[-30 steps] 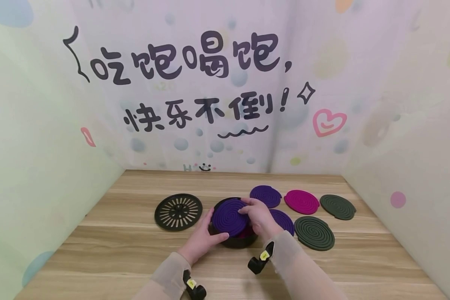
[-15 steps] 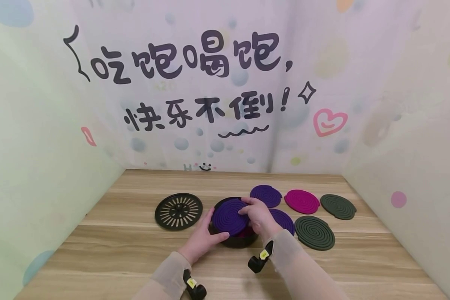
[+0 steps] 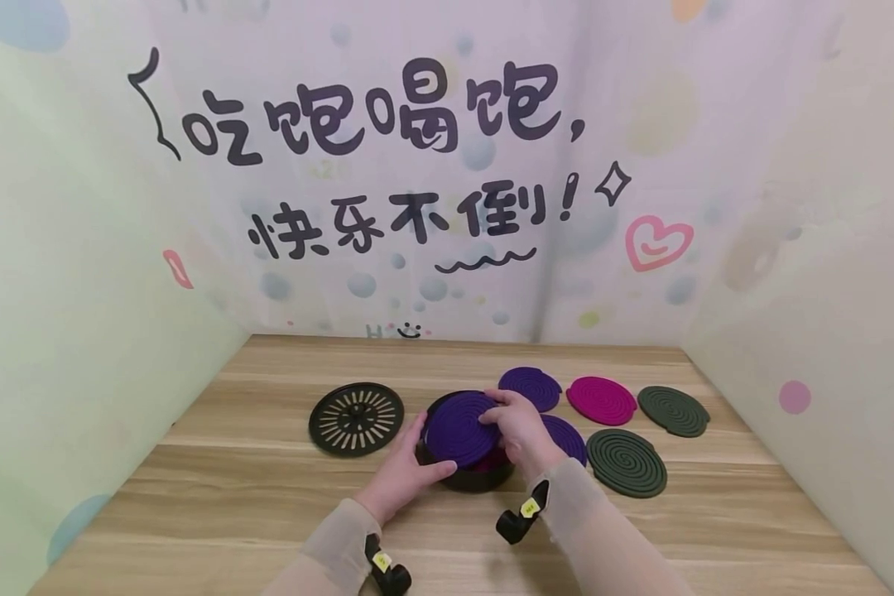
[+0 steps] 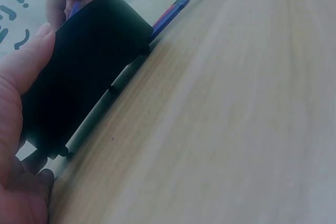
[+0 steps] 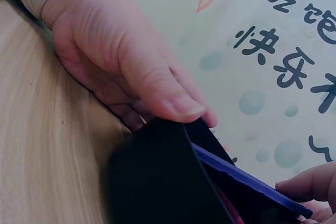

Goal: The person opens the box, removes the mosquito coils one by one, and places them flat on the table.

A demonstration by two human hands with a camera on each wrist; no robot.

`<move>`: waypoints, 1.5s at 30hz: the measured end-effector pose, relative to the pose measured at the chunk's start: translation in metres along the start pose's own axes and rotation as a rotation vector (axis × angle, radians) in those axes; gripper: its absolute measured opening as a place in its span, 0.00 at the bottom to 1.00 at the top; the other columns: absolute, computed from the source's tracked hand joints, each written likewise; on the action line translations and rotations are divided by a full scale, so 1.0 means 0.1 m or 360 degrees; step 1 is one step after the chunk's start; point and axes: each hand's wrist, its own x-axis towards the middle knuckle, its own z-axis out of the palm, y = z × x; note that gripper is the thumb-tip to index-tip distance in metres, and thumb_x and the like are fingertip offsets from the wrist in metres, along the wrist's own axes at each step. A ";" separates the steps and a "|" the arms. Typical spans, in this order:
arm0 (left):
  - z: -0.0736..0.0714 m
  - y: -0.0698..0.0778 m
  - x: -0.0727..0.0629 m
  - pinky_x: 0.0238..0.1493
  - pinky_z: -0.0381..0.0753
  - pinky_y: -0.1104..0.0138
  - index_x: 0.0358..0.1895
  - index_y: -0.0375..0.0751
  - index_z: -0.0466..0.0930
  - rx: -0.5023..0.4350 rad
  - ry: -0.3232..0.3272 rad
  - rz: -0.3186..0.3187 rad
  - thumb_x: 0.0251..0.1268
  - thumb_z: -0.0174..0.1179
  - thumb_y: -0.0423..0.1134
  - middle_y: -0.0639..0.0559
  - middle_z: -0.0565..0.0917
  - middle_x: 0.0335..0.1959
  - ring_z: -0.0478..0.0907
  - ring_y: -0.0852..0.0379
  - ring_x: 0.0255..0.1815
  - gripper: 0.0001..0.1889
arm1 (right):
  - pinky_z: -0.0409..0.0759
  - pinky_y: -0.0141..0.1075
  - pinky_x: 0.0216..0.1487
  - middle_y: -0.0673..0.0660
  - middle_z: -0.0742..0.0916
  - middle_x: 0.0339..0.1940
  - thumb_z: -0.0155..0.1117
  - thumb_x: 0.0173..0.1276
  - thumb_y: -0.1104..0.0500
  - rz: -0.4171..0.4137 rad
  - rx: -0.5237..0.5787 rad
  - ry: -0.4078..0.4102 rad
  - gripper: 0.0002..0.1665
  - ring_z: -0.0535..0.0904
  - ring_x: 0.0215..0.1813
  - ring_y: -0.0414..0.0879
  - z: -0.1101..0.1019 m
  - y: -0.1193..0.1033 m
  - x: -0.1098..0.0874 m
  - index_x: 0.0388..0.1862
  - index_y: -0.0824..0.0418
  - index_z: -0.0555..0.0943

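A purple spiral coaster sits tilted in the mouth of a round black holder. My right hand pinches its upper right edge; in the right wrist view, fingertips grip the end of the coaster. My left hand grips the holder's left side, the thumb toward the front. In the left wrist view the holder's dark wall lies between the left thumb and the other fingers. Something magenta shows inside the holder, below the purple coaster; most of it is hidden.
To the left lies a black slotted disc. Right of the holder are two more purple coasters, one partly covered by the right hand, a magenta coaster and two dark green ones. Fabric walls enclose the wooden table.
The purple coaster and my right hand have shifted very slightly up and to the right. My left hand keeps its grip on the holder.
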 end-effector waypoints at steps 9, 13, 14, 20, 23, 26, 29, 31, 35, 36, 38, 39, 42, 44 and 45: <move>0.01 -0.01 0.00 0.69 0.50 0.41 0.77 0.40 0.47 0.0019 0.0023 0.0017 0.50 0.71 0.57 0.35 0.50 0.75 0.47 0.36 0.75 0.56 | 0.78 0.42 0.50 0.68 0.67 0.70 0.53 0.60 0.77 -0.0026 0.0095 -0.0015 0.35 0.69 0.61 0.56 -0.12 -0.03 0.00 0.68 0.68 0.67; 0.02 -0.01 0.00 0.70 0.50 0.42 0.76 0.39 0.48 0.0015 0.0038 0.0030 0.49 0.72 0.56 0.34 0.50 0.75 0.47 0.36 0.75 0.56 | 0.79 0.38 0.47 0.69 0.67 0.70 0.52 0.60 0.78 -0.0039 0.0190 -0.0033 0.36 0.73 0.57 0.52 -0.21 -0.02 0.01 0.70 0.70 0.64; 0.02 0.00 0.00 0.70 0.50 0.42 0.76 0.39 0.48 0.0012 0.0041 0.0031 0.49 0.72 0.56 0.34 0.50 0.75 0.47 0.36 0.75 0.56 | 0.79 0.36 0.45 0.69 0.67 0.69 0.51 0.61 0.78 -0.0042 0.0213 -0.0037 0.36 0.75 0.53 0.50 -0.23 -0.02 0.01 0.70 0.70 0.63; 0.02 -0.01 0.00 0.70 0.49 0.42 0.76 0.39 0.47 -0.0011 0.0040 0.0031 0.49 0.73 0.55 0.34 0.50 0.75 0.45 0.36 0.75 0.56 | 0.80 0.30 0.35 0.62 0.76 0.54 0.50 0.62 0.77 -0.0030 0.0361 -0.0056 0.37 0.81 0.35 0.39 -0.36 -0.04 0.01 0.72 0.68 0.60; 0.02 -0.01 -0.01 0.70 0.48 0.42 0.77 0.39 0.47 -0.0026 0.0031 0.0032 0.49 0.73 0.54 0.34 0.49 0.76 0.45 0.36 0.75 0.56 | 0.80 0.30 0.36 0.59 0.77 0.52 0.50 0.63 0.76 -0.0033 0.0411 -0.0065 0.38 0.81 0.36 0.38 -0.43 -0.05 -0.01 0.73 0.67 0.58; 0.02 -0.02 -0.03 0.70 0.48 0.42 0.77 0.39 0.47 -0.0038 0.0022 0.0029 0.50 0.73 0.53 0.34 0.48 0.76 0.44 0.36 0.75 0.56 | 0.80 0.31 0.38 0.61 0.74 0.58 0.50 0.65 0.76 -0.0034 0.0459 -0.0057 0.38 0.81 0.38 0.38 -0.50 -0.05 -0.04 0.74 0.66 0.58; 0.02 -0.03 -0.04 0.70 0.48 0.41 0.76 0.39 0.47 -0.0036 0.0018 0.0033 0.50 0.73 0.52 0.33 0.49 0.76 0.44 0.35 0.75 0.55 | 0.80 0.30 0.39 0.63 0.70 0.63 0.50 0.66 0.75 -0.0039 0.0483 -0.0045 0.38 0.81 0.38 0.38 -0.58 -0.06 -0.07 0.75 0.65 0.57; 0.02 -0.03 -0.04 0.70 0.48 0.42 0.76 0.38 0.47 -0.0032 0.0020 0.0041 0.50 0.73 0.52 0.33 0.49 0.75 0.45 0.35 0.75 0.55 | 0.80 0.30 0.39 0.61 0.71 0.62 0.49 0.66 0.75 -0.0052 0.0502 -0.0037 0.38 0.81 0.38 0.37 -0.64 -0.06 -0.08 0.75 0.65 0.56; 0.02 -0.03 -0.03 0.70 0.48 0.42 0.76 0.38 0.48 -0.0029 0.0030 0.0055 0.50 0.73 0.52 0.33 0.49 0.75 0.45 0.36 0.75 0.55 | 0.80 0.30 0.41 0.53 0.79 0.52 0.49 0.67 0.75 -0.0076 0.0558 -0.0021 0.37 0.82 0.40 0.37 -0.78 -0.06 -0.07 0.74 0.66 0.54; 0.02 -0.03 -0.03 0.70 0.48 0.42 0.76 0.38 0.48 -0.0030 0.0031 0.0050 0.50 0.73 0.52 0.33 0.49 0.75 0.45 0.36 0.75 0.55 | 0.80 0.30 0.41 0.51 0.80 0.50 0.49 0.67 0.75 -0.0075 0.0573 -0.0019 0.37 0.82 0.40 0.37 -0.81 -0.05 -0.07 0.74 0.67 0.54; 0.01 -0.03 -0.03 0.71 0.48 0.42 0.76 0.39 0.48 -0.0031 0.0029 0.0036 0.50 0.73 0.52 0.34 0.48 0.76 0.44 0.37 0.75 0.55 | 0.80 0.30 0.43 0.50 0.80 0.50 0.48 0.68 0.75 -0.0063 0.0590 -0.0030 0.38 0.82 0.43 0.37 -0.90 -0.04 -0.07 0.75 0.66 0.52; 0.01 -0.03 -0.03 0.70 0.48 0.42 0.77 0.39 0.48 -0.0029 0.0028 0.0034 0.50 0.73 0.52 0.34 0.48 0.76 0.44 0.36 0.75 0.55 | 0.80 0.30 0.44 0.50 0.80 0.50 0.48 0.68 0.75 -0.0058 0.0598 -0.0020 0.38 0.82 0.43 0.37 -0.94 -0.04 -0.07 0.76 0.66 0.52; 0.01 -0.01 -0.02 0.70 0.48 0.42 0.77 0.40 0.48 -0.0028 0.0022 0.0027 0.50 0.73 0.52 0.34 0.48 0.76 0.45 0.36 0.75 0.55 | 0.79 0.29 0.45 0.48 0.80 0.49 0.48 0.69 0.75 -0.0045 0.0610 0.0005 0.38 0.81 0.44 0.36 -1.08 -0.04 -0.09 0.76 0.64 0.51; 0.01 0.00 -0.02 0.70 0.48 0.42 0.77 0.40 0.48 -0.0031 0.0020 0.0028 0.50 0.73 0.52 0.34 0.48 0.76 0.44 0.36 0.75 0.55 | 0.79 0.29 0.43 0.46 0.81 0.46 0.48 0.70 0.75 -0.0037 0.0618 0.0020 0.37 0.81 0.42 0.36 -1.18 -0.04 -0.11 0.75 0.62 0.52; 0.01 0.00 -0.02 0.70 0.49 0.41 0.77 0.40 0.48 -0.0027 0.0021 0.0029 0.50 0.73 0.51 0.34 0.48 0.76 0.45 0.35 0.75 0.54 | 0.79 0.29 0.42 0.46 0.82 0.44 0.48 0.70 0.75 -0.0029 0.0632 0.0036 0.36 0.81 0.41 0.36 -1.22 -0.04 -0.11 0.74 0.62 0.54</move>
